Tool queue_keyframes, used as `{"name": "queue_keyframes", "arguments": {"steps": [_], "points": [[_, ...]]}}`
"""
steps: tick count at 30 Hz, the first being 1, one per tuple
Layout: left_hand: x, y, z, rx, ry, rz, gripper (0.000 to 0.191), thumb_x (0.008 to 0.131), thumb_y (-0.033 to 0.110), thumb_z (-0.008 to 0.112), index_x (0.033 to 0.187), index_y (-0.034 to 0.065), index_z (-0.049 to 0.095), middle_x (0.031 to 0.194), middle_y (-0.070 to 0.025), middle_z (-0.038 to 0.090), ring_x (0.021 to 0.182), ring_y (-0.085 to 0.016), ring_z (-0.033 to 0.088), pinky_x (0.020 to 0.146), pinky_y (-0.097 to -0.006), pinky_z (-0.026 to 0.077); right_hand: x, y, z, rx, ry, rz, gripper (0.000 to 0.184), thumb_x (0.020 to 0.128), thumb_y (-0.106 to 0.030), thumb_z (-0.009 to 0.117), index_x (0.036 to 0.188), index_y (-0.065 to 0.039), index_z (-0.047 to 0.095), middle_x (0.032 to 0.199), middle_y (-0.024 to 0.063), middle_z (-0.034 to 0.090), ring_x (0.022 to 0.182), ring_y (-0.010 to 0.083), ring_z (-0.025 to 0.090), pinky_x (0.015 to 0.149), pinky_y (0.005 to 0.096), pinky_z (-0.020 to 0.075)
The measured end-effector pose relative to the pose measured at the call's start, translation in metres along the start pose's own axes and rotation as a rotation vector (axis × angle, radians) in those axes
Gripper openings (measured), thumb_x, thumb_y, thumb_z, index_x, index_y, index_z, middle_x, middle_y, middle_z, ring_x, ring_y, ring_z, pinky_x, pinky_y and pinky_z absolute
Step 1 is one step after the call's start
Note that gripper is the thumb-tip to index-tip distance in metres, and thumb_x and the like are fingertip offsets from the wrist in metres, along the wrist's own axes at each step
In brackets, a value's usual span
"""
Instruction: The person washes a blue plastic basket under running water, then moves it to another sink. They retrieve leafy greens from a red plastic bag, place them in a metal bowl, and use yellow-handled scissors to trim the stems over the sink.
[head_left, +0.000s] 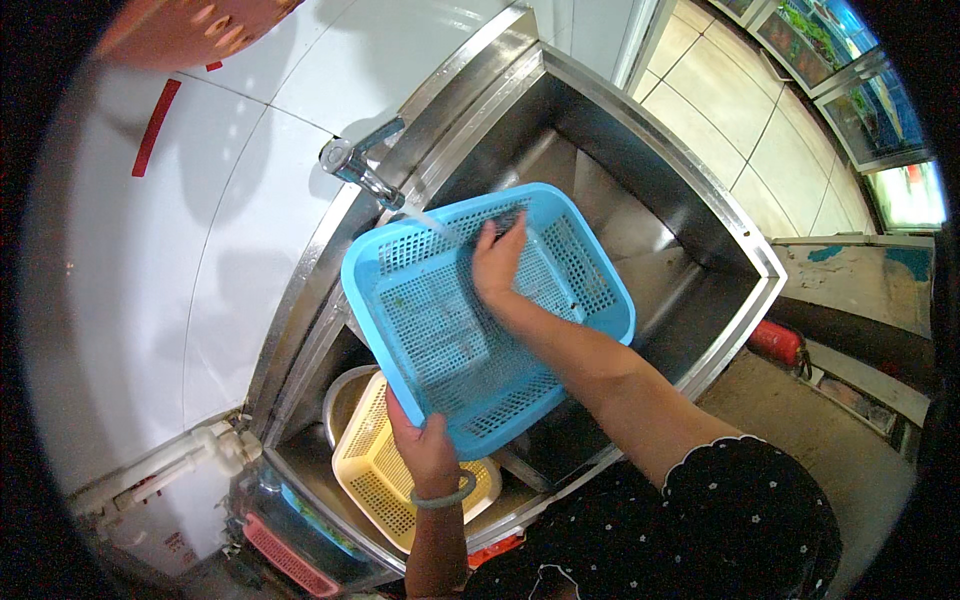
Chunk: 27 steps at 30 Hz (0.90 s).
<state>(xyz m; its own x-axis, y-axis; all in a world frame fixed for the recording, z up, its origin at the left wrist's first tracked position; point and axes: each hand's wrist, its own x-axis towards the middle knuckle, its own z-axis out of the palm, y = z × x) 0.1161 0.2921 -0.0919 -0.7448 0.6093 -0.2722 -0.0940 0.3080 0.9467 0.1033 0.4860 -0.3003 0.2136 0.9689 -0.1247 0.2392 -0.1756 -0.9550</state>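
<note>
A blue plastic basket (442, 337) with perforated walls and floor is held tilted over the divider of a two-bowl stainless steel sink (660, 120). My left hand (429, 454) grips its near left rim, thumb on top. Inside the basket, my right hand (501, 262) presses a dark scrubber (511, 223) near the far wall; my fingers partly hide it, so its material is unclear. Water (429, 219) runs from the chrome tap (364, 174) into the basket's upper part. Small dark and green specks lie on the mesh.
A yellow plastic basket (375, 442) sits partly over a metal bowl (337, 397) in the left sink bowl. White wall tiles (225, 300) rise behind the tap. A red fire extinguisher (776, 341) is at right. Pink and blue baskets (289, 555) are below left.
</note>
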Motion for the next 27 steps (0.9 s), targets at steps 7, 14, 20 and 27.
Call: {"name": "queue_keyframes", "arguments": {"steps": [7, 14, 20, 27], "points": [[-0.009, -0.001, 0.015, 0.108, 0.072, 0.111, 0.069, 0.071, -0.007, 0.041, 0.14, -0.0062, 0.034, 0.126, -0.0156, 0.052, 0.117, -0.024, 0.051, 0.104, -0.0357, 0.036, -0.067, -0.066, -0.012, 0.011, -0.493, -0.555, 0.065, 0.084, -0.007, 0.064, 0.139, 0.004, 0.031, 0.134, 0.0301, 0.039, 0.123, 0.0446, 0.041, 0.107, 0.0466, 0.0327], [-0.009, -0.001, 0.016, 0.004, 0.103, 0.128, 0.066, 0.071, -0.01, 0.038, 0.137, -0.006, 0.039, 0.123, -0.0145, 0.054, 0.114, -0.023, 0.053, 0.103, -0.0348, 0.037, -0.003, -0.068, -0.047, 0.266, -0.454, -0.562, 0.066, 0.078, -0.011, 0.075, 0.133, -0.002, 0.04, 0.138, 0.0252, 0.04, 0.126, 0.0391, 0.044, 0.108, 0.0449, 0.0346], [-0.008, 0.003, 0.016, 0.073, 0.094, 0.167, 0.067, 0.068, -0.011, 0.037, 0.134, -0.0069, 0.041, 0.12, -0.0142, 0.055, 0.111, -0.024, 0.055, 0.102, -0.0347, 0.039, 0.02, -0.062, 0.0, -0.227, -0.545, -1.511, 0.053, 0.089, -0.014, 0.046, 0.142, -0.013, 0.041, 0.148, 0.004, 0.039, 0.131, 0.0281, 0.042, 0.109, 0.0428, 0.0356], [-0.01, 0.007, 0.022, 0.09, 0.19, 0.119, 0.062, 0.069, -0.01, 0.04, 0.131, -0.0056, 0.046, 0.117, -0.0126, 0.057, 0.108, -0.022, 0.056, 0.1, -0.0342, 0.04, 0.125, 0.025, -0.075, -0.785, -0.867, -1.574, 0.054, 0.085, -0.01, 0.057, 0.138, -0.014, 0.047, 0.146, 0.0018, 0.043, 0.129, 0.0238, 0.046, 0.106, 0.0415, 0.0385]]}}
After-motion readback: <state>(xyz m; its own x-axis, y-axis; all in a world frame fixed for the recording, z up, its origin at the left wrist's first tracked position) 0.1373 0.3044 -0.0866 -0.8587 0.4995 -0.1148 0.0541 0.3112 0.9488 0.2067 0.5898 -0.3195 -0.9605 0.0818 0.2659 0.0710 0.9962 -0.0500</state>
